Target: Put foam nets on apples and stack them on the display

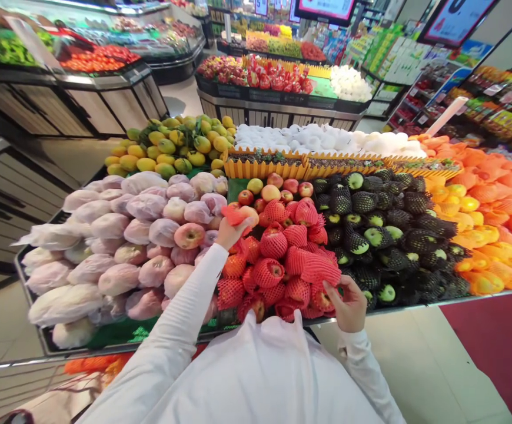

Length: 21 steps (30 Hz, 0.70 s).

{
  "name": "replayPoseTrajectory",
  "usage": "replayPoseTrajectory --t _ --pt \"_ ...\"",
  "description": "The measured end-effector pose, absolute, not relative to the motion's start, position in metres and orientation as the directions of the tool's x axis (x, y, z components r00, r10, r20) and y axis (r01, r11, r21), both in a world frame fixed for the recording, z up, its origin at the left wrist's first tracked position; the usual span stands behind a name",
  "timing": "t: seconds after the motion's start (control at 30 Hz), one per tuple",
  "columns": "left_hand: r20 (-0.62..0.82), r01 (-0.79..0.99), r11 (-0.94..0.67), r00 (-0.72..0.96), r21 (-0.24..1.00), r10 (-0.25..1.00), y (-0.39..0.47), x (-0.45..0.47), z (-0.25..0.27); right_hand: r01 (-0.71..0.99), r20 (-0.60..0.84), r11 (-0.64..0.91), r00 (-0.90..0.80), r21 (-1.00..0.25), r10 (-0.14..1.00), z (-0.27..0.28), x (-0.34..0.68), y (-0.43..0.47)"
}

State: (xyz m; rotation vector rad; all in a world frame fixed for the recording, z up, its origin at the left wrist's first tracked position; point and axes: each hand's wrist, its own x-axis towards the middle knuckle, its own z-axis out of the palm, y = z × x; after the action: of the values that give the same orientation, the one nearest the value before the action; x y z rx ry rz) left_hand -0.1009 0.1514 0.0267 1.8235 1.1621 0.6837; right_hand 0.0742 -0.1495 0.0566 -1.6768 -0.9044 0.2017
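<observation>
I stand at a fruit display. My left hand [228, 231] reaches out over the pile and grips an apple in a red foam net [239, 217]. My right hand [349, 301] is close to my body, fingers pinched on a red net sleeve [320, 268] at the near edge of the heap of red-netted apples [282, 259]. Bare red-yellow apples [270, 189] lie just behind that heap. Both sleeves are white.
Apples in white nets [128, 247] fill the left side, green apples in black nets [384, 235] the right, orange-netted fruit [489, 206] beyond. Yellow-green mangoes [176, 147] and white-wrapped fruit [318, 138] lie behind a small yellow fence [282, 165]. A red floor mat [494, 347] lies right.
</observation>
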Motion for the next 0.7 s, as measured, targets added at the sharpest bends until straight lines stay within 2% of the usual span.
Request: replayPoseTrajectory --t 0.1,0.2,0.27,0.33,0.37,0.43,0.53,0.6,0.7 --pt "-0.042 0.287 -0.074 0.379 0.955 0.924 0.119 -0.118 0.032 0.404 0.298 0.08 0.511 -0.911 0.806 0.064 0.059 -0.146" --pt "-0.117 0.05 0.106 0.472 0.993 0.874 0.069 -0.131 0.039 0.298 0.242 0.175 0.204 -0.938 0.949 0.076 0.039 -0.141" --pt "-0.216 -0.222 0.419 0.598 0.88 0.771 0.034 -0.135 0.042 0.244 0.202 0.188 0.033 -0.951 0.979 0.084 0.025 -0.135" --pt "-0.312 -0.25 0.674 0.739 0.695 0.596 0.003 -0.134 0.042 0.329 0.183 0.193 -0.061 -0.925 0.981 0.09 0.013 -0.128" --pt "-0.348 -0.219 0.739 0.773 0.637 0.53 -0.01 -0.132 0.042 0.41 0.194 0.207 -0.073 -0.888 0.978 0.092 0.009 -0.126" --pt "-0.385 -0.205 0.791 0.786 0.576 0.484 -0.03 -0.128 0.039 0.559 0.271 0.249 -0.046 -0.791 0.962 0.092 0.004 -0.122" --pt "-0.381 -0.298 0.79 0.75 0.536 0.541 -0.047 -0.125 0.033 0.646 0.4 0.293 0.021 -0.705 0.916 0.086 0.002 -0.125" --pt "-0.377 -0.334 0.76 0.714 0.557 0.59 -0.053 -0.126 0.032 0.647 0.442 0.304 0.057 -0.699 0.895 0.081 0.003 -0.13" --pt "-0.375 -0.346 0.699 0.652 0.626 0.659 -0.057 -0.129 0.034 0.623 0.422 0.272 0.104 -0.733 0.9 0.079 0.006 -0.137"
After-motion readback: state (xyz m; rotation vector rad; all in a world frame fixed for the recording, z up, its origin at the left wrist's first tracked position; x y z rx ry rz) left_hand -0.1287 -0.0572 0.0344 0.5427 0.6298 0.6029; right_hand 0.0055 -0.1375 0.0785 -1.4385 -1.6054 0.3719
